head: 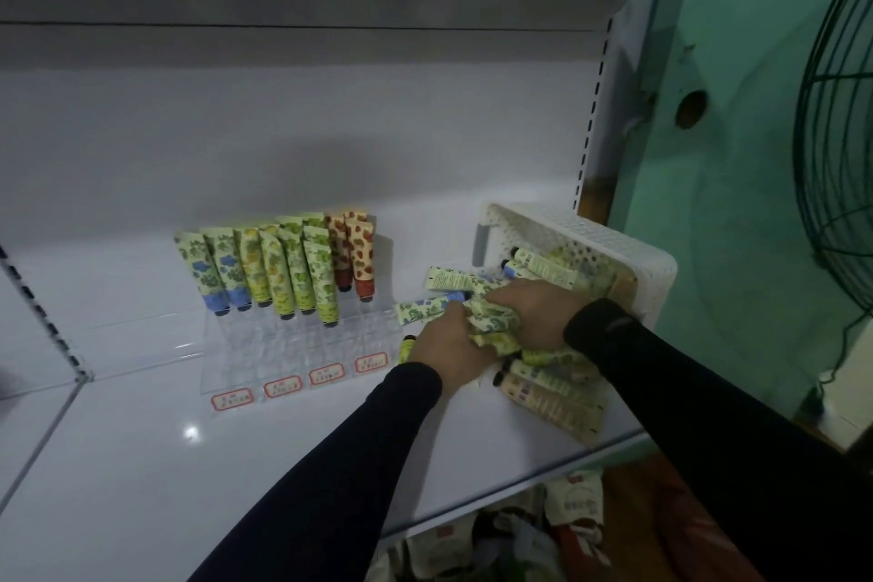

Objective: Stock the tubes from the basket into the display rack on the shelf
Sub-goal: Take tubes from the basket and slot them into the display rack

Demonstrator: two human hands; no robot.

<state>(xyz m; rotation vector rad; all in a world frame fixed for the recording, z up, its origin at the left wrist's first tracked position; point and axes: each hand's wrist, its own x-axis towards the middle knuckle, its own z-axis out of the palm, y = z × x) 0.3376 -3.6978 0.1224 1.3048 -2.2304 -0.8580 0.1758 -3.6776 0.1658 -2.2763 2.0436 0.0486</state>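
Note:
A clear acrylic display rack [293, 354] stands on the white shelf [141, 463] and holds several upright tubes [283, 269] with blue, yellow, green and red-brown prints. To its right a white perforated basket [614, 250] lies tipped on its side, and a heap of loose tubes [552, 392] spills from it onto the shelf. My left hand [449, 350] and my right hand [529, 312] both sit in the heap, each gripping green-patterned tubes [496, 321]. A blue-capped tube [425, 307] lies just beyond my left hand.
Red-framed price labels [278, 388] line the rack's front. A dark wire fan guard [836, 156] stands at the far right beside a teal wall [737, 203]. Packaged goods [543, 529] lie below the shelf edge. The shelf's slotted upright [590, 109] runs behind the basket.

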